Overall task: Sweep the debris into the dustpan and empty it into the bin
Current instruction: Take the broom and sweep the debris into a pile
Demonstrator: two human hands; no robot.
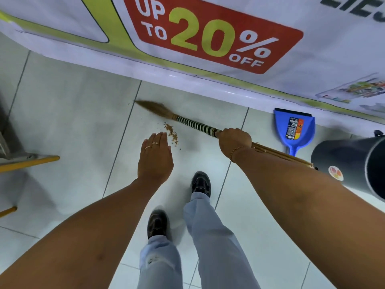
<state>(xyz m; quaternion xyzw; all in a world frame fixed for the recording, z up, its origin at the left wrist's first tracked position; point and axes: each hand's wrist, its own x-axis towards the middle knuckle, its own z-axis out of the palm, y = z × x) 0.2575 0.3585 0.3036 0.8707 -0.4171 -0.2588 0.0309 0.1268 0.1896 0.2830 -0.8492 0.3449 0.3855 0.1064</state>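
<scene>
I see the right hand (234, 140) wrapped around the broom (195, 125), fingers curled tight on the handle where the black-and-white banded binding ends. The bare cane end of the handle runs back toward four o'clock and its tip is lost against the bin (352, 165). The brush end points to ten o'clock and is smeared with blur, so I cannot say whether the bristles touch the floor tiles (68, 113).

The left hand (155, 156) holds nothing: palm down, fingers straight and close together, two rings showing. It hovers near the middle of my view, and I cannot tell its height above the tiles.

The debris (171, 133), a small line of brown crumbs, lies just past the left fingertips at one o'clock from them, between that hand and the broom's binding. Part of it may be hidden by the fingers.

The blue dustpan (293, 130) lies flat at three o'clock, mouth against the foot of the banner (212, 36), well apart from the crumbs; its label is too small to read. The dark bin is cut off by the right edge, so its opening is hardly seen. At nine o'clock, yellow-footed legs (29, 161) of something grey are cropped away.
</scene>
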